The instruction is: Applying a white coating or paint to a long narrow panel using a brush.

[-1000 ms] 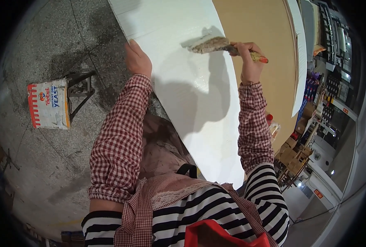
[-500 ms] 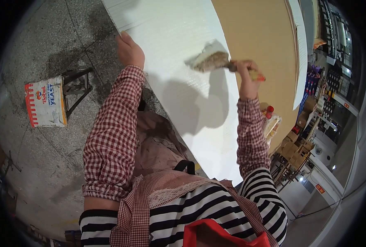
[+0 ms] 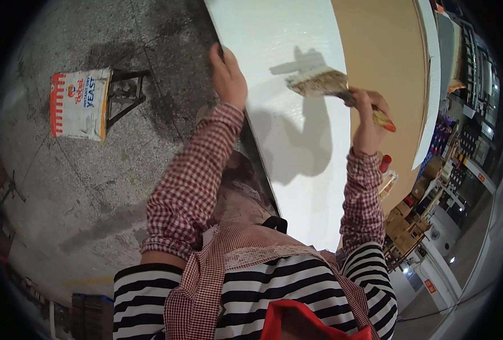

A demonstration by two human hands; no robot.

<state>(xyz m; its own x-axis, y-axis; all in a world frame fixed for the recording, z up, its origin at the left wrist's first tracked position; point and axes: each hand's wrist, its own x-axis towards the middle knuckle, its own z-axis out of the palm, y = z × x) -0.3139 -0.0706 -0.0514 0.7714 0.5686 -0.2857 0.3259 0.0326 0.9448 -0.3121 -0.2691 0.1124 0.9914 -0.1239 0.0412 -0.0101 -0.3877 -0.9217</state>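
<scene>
the wide flat paintbrush with pale, paint-loaded bristles and a red-and-yellow handle (image 3: 332, 88) rests bristles-first on the white-painted face of the large flat board (image 3: 285, 68), toward the board's right edge, where bare tan board begins. your right hand (image 3: 369, 122) is closed around the handle near its end. your left hand (image 3: 227, 76) is clamped over the board's left edge, thumb on the painted face. risks: the thumb can smudge wet paint; holding the handle so far back may let the bristles skid or streak; a loaded brush may drip down the face. if the left-edge hold slackens, the board can shift. on the grey concrete floor, well apart, lies a white-and-red printed sack (image 3: 80, 103) beside a dark metal stand (image 3: 124, 93).
</scene>
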